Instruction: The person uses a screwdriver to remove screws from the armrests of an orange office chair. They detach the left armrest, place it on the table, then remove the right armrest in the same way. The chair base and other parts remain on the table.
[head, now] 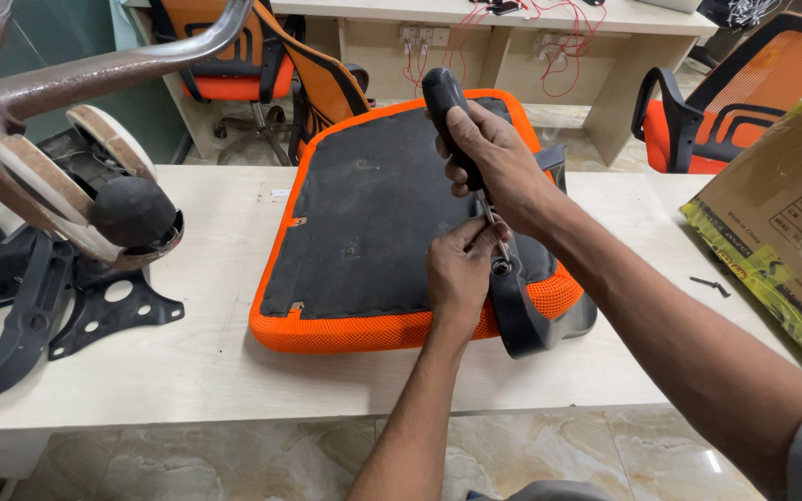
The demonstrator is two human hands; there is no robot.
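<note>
An orange mesh chair seat (364,213) lies upside down on the pale table, its black underside facing up. My right hand (494,162) grips a black-handled screwdriver (445,97), held upright with its tip at a screw (501,267) in the black armrest bracket (522,311) on the seat's right edge. My left hand (457,269) rests on the seat beside the screw, fingertips pinching the screwdriver's shaft near its tip.
A chair base with castor wheels (95,186) and black plastic chair parts (39,297) fill the table's left side. A cardboard box (782,232) sits at the right, with a small black screw (712,284) near it. Orange office chairs (744,93) and desks stand behind.
</note>
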